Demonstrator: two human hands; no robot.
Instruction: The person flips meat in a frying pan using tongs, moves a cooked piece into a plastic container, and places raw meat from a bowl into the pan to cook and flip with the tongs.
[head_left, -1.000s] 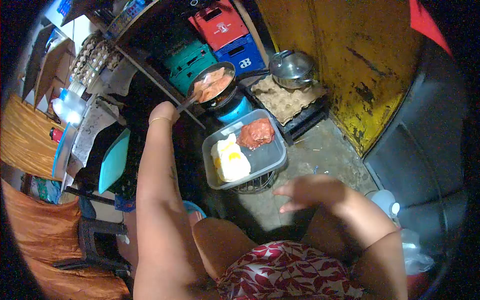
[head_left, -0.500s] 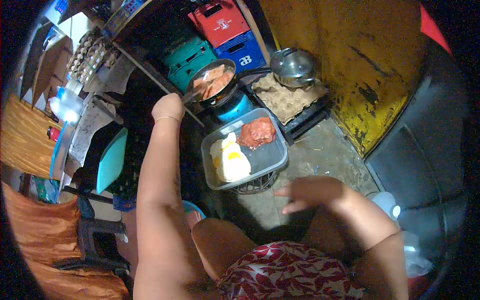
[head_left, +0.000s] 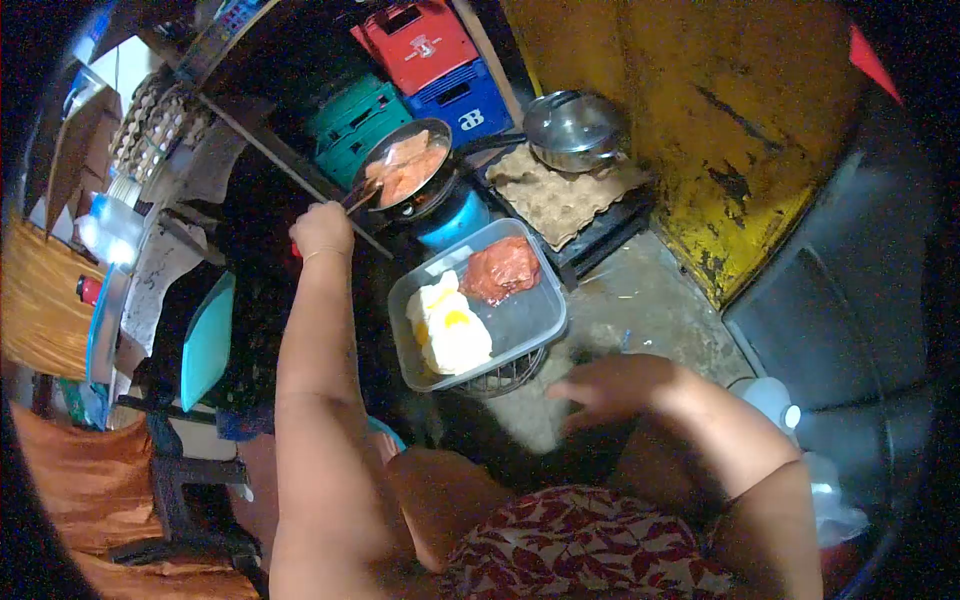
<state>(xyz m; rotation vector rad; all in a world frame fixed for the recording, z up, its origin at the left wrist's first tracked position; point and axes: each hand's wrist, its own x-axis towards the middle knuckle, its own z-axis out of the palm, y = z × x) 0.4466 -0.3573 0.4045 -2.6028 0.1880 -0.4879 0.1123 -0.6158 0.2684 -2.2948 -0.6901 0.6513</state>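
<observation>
My left hand [head_left: 324,230] is closed around a thin cooking utensil [head_left: 364,194], whose far end reaches over the near rim of the frying pan [head_left: 449,170]. A bit of red shows beside that fist. Several pinkish-orange slices of meat [head_left: 412,168] lie in the pan, above a blue stove body [head_left: 458,222]. Between my arms sits a clear plastic tub [head_left: 520,325] with fried eggs [head_left: 452,330] on its left and a mound of raw reddish meat [head_left: 502,270] at its far end. Holding nothing, my right hand [head_left: 615,388] hovers right of the tub, thumb and fingers apart.
A lidded pot [head_left: 575,130] and a cardboard egg tray [head_left: 555,195] rest on a dark stand right of the pan. Red [head_left: 420,45], blue [head_left: 465,103] and green [head_left: 360,125] crates stand behind. A teal lid [head_left: 208,345] is at left, a yellow panel [head_left: 690,130] at right.
The utensil has drawn back toward the pan's near rim, leaving the meat slices more exposed. My left hand shifts slightly down and left, partly with the camera. My right hand stays nearly in place.
</observation>
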